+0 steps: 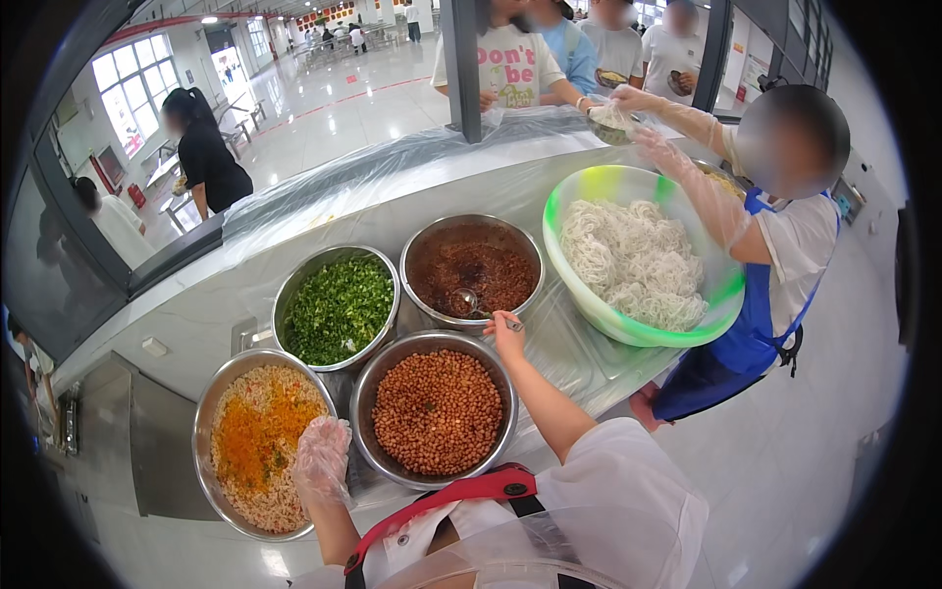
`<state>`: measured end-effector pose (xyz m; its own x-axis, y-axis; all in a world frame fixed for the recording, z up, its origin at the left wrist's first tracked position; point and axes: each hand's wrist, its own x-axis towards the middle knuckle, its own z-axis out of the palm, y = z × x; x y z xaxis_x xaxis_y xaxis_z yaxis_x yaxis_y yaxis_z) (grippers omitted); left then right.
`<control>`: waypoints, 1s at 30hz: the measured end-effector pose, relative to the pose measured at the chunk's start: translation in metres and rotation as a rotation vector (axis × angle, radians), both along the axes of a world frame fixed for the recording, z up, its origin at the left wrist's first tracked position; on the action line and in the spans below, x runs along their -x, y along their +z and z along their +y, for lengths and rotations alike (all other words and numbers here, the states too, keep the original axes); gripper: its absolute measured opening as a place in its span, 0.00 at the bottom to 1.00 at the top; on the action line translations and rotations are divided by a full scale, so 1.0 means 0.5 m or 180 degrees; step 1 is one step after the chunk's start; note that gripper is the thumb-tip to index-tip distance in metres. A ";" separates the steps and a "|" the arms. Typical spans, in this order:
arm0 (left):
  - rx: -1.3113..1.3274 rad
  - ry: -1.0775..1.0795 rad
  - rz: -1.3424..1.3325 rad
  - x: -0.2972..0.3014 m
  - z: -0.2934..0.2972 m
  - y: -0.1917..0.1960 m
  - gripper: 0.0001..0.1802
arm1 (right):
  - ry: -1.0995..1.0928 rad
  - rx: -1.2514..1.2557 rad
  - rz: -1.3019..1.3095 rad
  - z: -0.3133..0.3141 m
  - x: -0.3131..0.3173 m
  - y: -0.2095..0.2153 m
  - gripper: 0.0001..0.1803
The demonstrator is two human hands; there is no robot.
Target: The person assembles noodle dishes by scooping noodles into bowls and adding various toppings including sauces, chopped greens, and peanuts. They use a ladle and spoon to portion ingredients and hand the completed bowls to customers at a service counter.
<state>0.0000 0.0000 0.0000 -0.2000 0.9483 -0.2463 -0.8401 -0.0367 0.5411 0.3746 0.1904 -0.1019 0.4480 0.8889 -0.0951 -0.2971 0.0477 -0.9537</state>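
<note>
My bare right hand [505, 332] is closed round the handle of a metal spoon [469, 299]. The spoon's bowl dips into dark red-brown sauce [481, 265] in a steel basin [538, 247]. At the right rim of another steel basin [208, 471] is my left hand [324, 456], in a clear plastic glove; its fingers are mostly hidden, so their grip cannot be made out. That basin holds pale chopped food topped with orange-yellow bits [255, 437]. Between my hands sits a basin of round brown beans or nuts [437, 412]. Behind it is chopped green herbs or scallions [339, 309] in a further basin.
A large green-and-white bowl [579, 304] of white noodles [638, 260] stands to the right. Beside it a co-worker [785, 236] in a blue apron and clear gloves holds out a bagged bowl [613, 123] across the plastic-covered counter ledge [392, 162]. Several people stand beyond the ledge.
</note>
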 end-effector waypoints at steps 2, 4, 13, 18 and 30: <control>0.0068 0.0047 -0.0040 -0.016 -0.005 0.018 0.21 | 0.0001 0.0014 -0.0030 -0.004 -0.005 -0.006 0.11; -0.0098 -0.0066 -0.0068 -0.019 -0.004 0.017 0.21 | -0.0020 0.0000 -0.0038 0.001 -0.008 0.001 0.11; -0.0733 -0.0021 0.1428 -0.024 0.102 0.215 0.19 | -0.0043 -0.0048 0.0097 0.004 0.004 0.003 0.10; -0.0300 0.0068 0.2012 -0.015 0.290 0.375 0.12 | -0.0081 -0.0015 0.0134 0.016 -0.016 -0.023 0.08; -0.0204 -0.0697 0.3507 0.065 0.686 0.372 0.28 | 0.0044 -0.0154 0.0120 0.012 -0.028 -0.008 0.09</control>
<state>-0.0325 0.3429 0.1859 -0.1060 0.9943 0.0125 0.1033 -0.0015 0.9947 0.3887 0.1966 -0.1057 0.4325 0.8990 -0.0686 -0.3338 0.0890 -0.9384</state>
